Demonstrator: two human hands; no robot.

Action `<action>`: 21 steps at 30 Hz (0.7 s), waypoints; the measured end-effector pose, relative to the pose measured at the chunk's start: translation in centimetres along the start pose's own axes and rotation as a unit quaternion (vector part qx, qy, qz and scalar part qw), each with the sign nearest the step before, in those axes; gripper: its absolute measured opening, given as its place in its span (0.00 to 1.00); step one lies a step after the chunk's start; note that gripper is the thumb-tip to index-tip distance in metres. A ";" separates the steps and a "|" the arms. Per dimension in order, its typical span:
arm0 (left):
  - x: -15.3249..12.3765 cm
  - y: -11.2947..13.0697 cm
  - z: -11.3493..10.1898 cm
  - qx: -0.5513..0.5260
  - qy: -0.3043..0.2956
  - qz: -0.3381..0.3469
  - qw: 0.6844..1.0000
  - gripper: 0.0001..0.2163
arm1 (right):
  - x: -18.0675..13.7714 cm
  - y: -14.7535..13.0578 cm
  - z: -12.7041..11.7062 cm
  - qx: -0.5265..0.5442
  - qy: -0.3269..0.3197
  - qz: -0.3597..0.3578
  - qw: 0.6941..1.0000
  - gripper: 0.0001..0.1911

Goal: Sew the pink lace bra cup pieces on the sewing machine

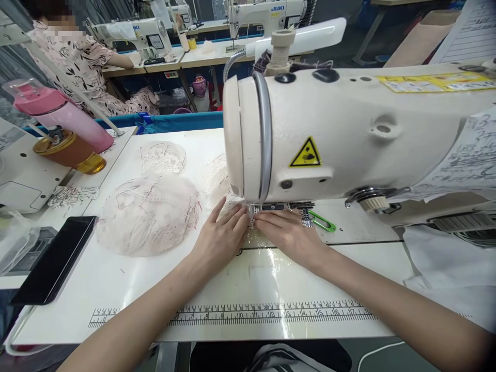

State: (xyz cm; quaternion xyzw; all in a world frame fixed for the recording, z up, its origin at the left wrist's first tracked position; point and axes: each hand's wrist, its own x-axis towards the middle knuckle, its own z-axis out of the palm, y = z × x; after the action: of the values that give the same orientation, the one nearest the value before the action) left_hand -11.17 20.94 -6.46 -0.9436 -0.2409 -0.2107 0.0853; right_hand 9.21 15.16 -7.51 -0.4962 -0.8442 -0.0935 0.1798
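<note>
My left hand [221,233] lies palm down on the machine bed, fingers stretched forward and slightly apart on a piece of pale lace fabric [217,175]. Beside it, my right hand [290,235] rests flat with its fingers pointing left, close to the needle area. Both hands press near the presser foot of the white sewing machine [341,134]; the needle itself is hidden under the machine head. What lies beneath the fingertips is mostly covered. Right of my right hand is a green thread snipper [322,221].
Sheer lace pieces [149,217] with loose threads lie to the left. A black phone [56,258], an amber jar [70,152] and a pink bottle [70,113] stand or lie farther left. A printed ruler [240,314] runs along the front edge. Another person [73,67] sits behind.
</note>
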 end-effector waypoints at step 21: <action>-0.4 0.0 0.2 0.036 -0.020 0.035 0.999 0.19 | 0.5 1.0 0.0 -0.015 0.035 0.077 0.996 0.15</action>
State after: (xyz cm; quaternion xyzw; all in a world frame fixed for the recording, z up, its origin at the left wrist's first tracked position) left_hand -11.41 20.87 -6.85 -0.9518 -0.2166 -0.1799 0.1214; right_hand 9.91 16.08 -7.29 -0.5588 -0.7952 -0.1092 0.2085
